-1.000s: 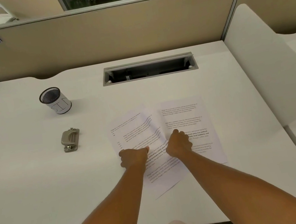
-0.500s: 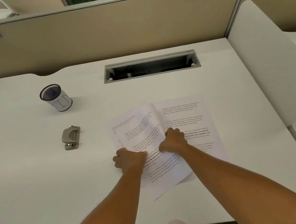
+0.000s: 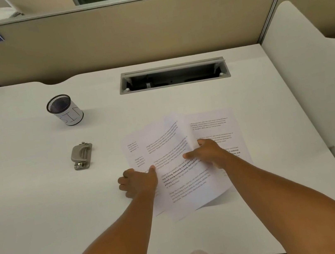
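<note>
Several printed white sheets lie overlapped on the white desk (image 3: pixel 44 210). A tilted top sheet (image 3: pixel 180 172) crosses a lower left sheet (image 3: pixel 133 151) and a flat right sheet (image 3: pixel 216 124). My left hand (image 3: pixel 138 182) grips the left edge of the tilted sheets, with its thumb on the paper and its fingers curled beside it. My right hand (image 3: pixel 209 153) pinches the raised right edge of the tilted sheet, thumb on top and index finger reaching beyond the edge over the right sheet.
A black mesh cup (image 3: pixel 65 110) with a white label stands at the left back. A grey metal hole punch (image 3: pixel 81 156) lies left of the papers. An open cable tray (image 3: pixel 174 75) is set in the desk's back. A white divider (image 3: pixel 308 84) bounds the right side.
My hands have moved apart. The left one slid to the sheets' left edge. The right one went from a fist to a pinch, and the tilted sheet's right edge lifted off the right sheet.
</note>
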Motion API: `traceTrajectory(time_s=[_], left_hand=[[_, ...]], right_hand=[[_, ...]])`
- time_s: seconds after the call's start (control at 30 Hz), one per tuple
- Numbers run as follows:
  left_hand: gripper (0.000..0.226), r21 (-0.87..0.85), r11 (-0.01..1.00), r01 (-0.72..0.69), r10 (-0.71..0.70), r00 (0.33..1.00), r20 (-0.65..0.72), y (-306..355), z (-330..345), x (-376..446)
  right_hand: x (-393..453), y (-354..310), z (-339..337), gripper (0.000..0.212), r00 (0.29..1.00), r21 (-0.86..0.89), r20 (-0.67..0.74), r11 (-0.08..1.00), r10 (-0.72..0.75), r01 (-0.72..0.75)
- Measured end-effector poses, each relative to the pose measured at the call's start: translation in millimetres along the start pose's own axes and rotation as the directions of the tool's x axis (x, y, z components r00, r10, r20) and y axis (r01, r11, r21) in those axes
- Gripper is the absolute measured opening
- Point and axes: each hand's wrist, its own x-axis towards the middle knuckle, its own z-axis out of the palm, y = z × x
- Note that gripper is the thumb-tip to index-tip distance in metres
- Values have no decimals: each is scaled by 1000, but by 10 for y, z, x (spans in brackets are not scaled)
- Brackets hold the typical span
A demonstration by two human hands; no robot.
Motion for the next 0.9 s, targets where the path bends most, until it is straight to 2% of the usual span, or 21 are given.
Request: traceTrajectory(time_s=[0.13, 0.27, 0.33, 0.47, 0.53, 0.67, 0.73, 0.83, 0.9], left_hand=[[83, 42, 999, 8, -7, 1000, -21, 79, -60, 90], [89, 73, 997, 19, -18, 1000, -18, 189, -26, 102], [92, 77, 996, 32, -31, 999, -20, 241, 0, 106], [94, 47, 998, 47, -46, 999, -10, 301, 47, 138], [89, 35, 999, 38, -38, 999, -3, 316, 76, 152], [81, -14, 999, 30, -30, 999, 41, 346, 123, 209], [77, -98, 994, 49, -43, 997, 67, 350, 122, 247], [61, -188, 981, 38, -19, 994, 103, 315, 103, 304], [47, -236, 971, 20, 5, 995, 104, 282, 86, 333]], right_hand=[[73, 29, -121, 65, 996, 83, -89, 997, 17, -9], [172, 105, -233, 50, 950, 69, -311, 998, 20, 2], [197, 145, -268, 41, 934, 10, -357, 1000, 28, -26], [225, 190, -309, 20, 928, -107, -371, 991, 38, -83], [236, 186, -313, 17, 930, -129, -365, 988, 35, -88], [258, 156, -319, 16, 940, -149, -340, 986, 25, -80], [269, 144, -329, 24, 945, -153, -326, 986, 18, -71], [278, 135, -357, 33, 956, -184, -294, 982, -6, -51], [293, 136, -376, 28, 964, -169, -266, 985, -18, -29]])
